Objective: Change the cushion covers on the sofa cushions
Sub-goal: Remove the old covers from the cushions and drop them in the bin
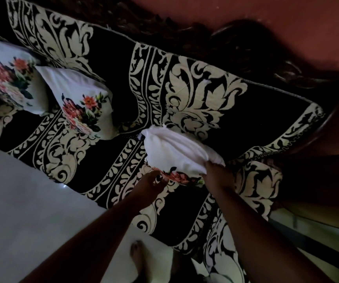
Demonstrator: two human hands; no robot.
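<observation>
Our right hand (215,172) is clamped on the near right corner of the plump white cushion with a red flower print (174,154), fingers buried in the fabric. Our left hand (152,183) sits at the cushion's near lower edge, fingers curled against the printed patch; whether it actually pinches the cloth we cannot tell in this dim light.

The cushion rests on the seat of the sofa draped in black cloth with cream leaf scrolls (235,119), right of centre, its far end against the backrest. Its long axis runs from our right hand up and left to a small knotted tip at the far corner, so it points away from us, toward the back of the sofa.

The risk, as we judge it: only one corner is firmly held, so a tug could bunch the cover or let the filling slump to the far end, leaving that corner slack.

Further left, two white floral cushions (80,103) lean touching, and one bare foot (138,256) stands on the pale floor (21,201).
</observation>
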